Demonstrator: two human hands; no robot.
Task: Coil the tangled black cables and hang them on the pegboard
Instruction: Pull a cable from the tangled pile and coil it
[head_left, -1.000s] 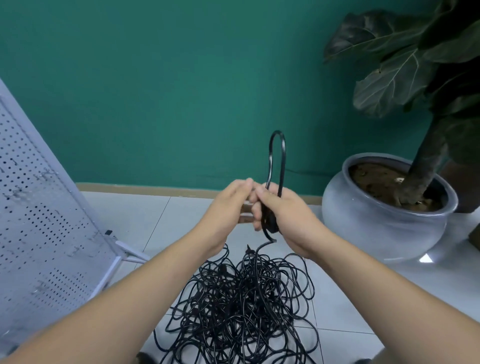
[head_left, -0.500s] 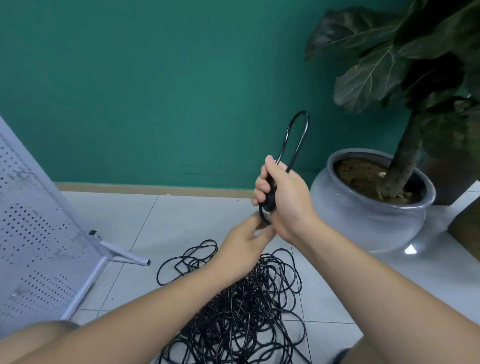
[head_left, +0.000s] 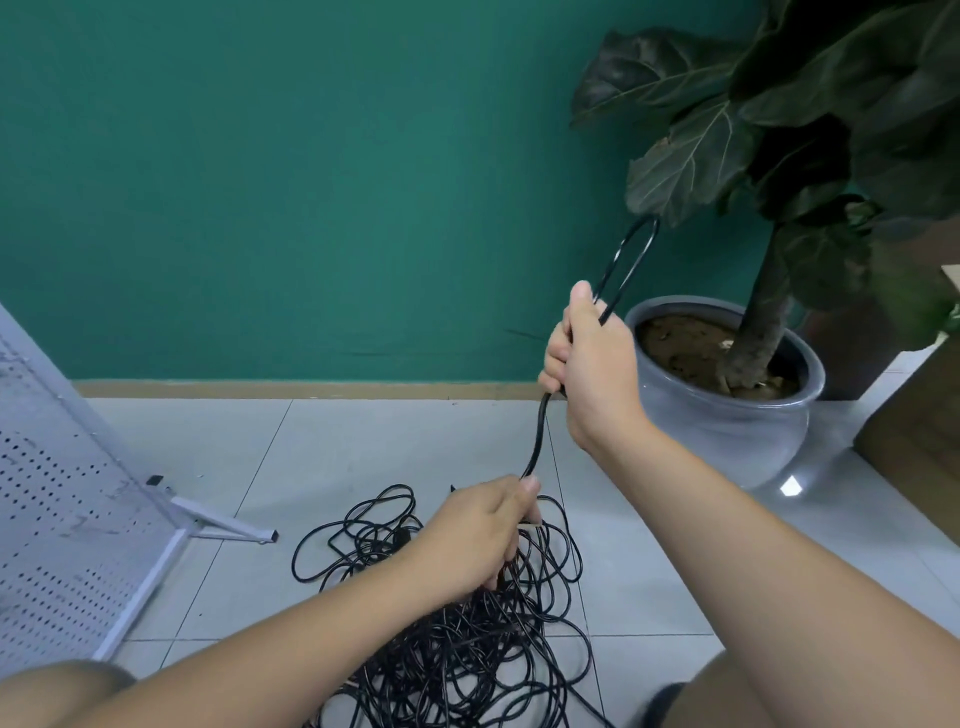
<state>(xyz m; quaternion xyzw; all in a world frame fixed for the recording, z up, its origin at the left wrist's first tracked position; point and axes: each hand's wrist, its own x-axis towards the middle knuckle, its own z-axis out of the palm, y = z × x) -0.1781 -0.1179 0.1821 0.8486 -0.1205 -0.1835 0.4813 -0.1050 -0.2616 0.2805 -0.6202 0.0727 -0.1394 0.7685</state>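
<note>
A tangled heap of black cables (head_left: 467, 639) lies on the tiled floor in front of me. My right hand (head_left: 592, 369) is raised and grips a folded loop of black cable (head_left: 631, 260) that sticks up above the fist. From that fist one strand (head_left: 537, 436) runs down to my left hand (head_left: 478, 530), which pinches it just above the heap. The white pegboard (head_left: 62, 499) leans at the left on its metal stand, with no cable on the part in view.
A grey ceramic pot (head_left: 727, 431) with a large-leaved plant (head_left: 779, 130) stands at the right against the green wall. The pegboard's white foot (head_left: 223, 525) reaches onto the floor near the heap. A wooden piece (head_left: 919, 415) sits at the far right.
My hands have parted: the right one lifted the loop up and to the right, while the left one slid down the strand toward the heap. The strand between them is now stretched.
</note>
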